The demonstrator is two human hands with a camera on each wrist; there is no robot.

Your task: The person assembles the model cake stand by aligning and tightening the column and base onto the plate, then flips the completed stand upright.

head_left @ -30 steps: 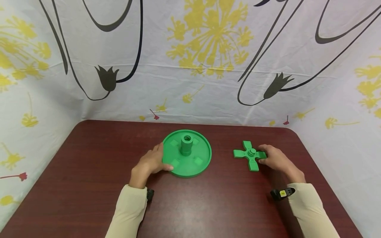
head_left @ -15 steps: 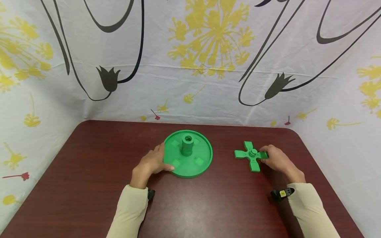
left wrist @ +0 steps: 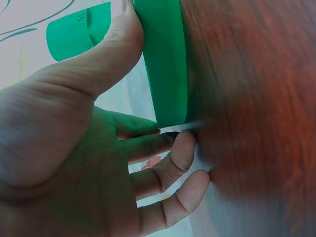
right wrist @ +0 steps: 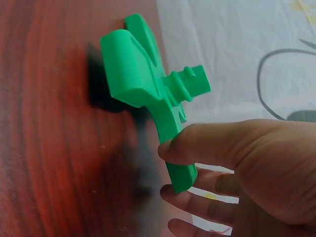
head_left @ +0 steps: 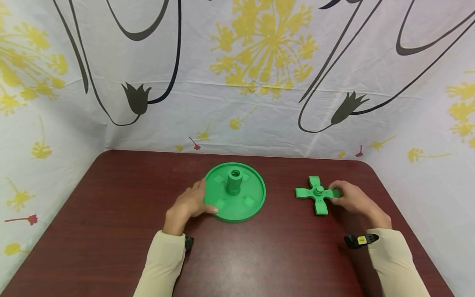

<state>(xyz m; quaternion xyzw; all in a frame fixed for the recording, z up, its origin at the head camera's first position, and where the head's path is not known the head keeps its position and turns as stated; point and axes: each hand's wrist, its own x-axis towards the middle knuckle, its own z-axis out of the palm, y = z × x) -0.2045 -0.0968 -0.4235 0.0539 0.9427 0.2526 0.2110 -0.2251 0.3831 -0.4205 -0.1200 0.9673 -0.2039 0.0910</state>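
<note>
A round green base (head_left: 241,210) with a raised rim and a hollow upright post (head_left: 234,183) lies on the table. My left hand (head_left: 188,203) holds its left edge, thumb at the near rim and fingers round the far left side; in the left wrist view the thumb lies against the rim wall (left wrist: 165,64). To the right is a green four-armed cross (head_left: 311,193) with a short threaded stud (right wrist: 187,84) at its centre. My right hand (head_left: 354,199) pinches the cross's right arm between thumb and fingers. A dark shadow shows beside the cross in the right wrist view.
Both things are on a dark red-brown table (head_left: 237,255) with rounded far corners. A white patterned cloth (head_left: 222,103) hangs behind and along both sides. Bare tabletop lies between the base and the cross.
My right hand has shifted a little to the right, and the cross has moved with it. The left hand and the round base have stayed in place.
</note>
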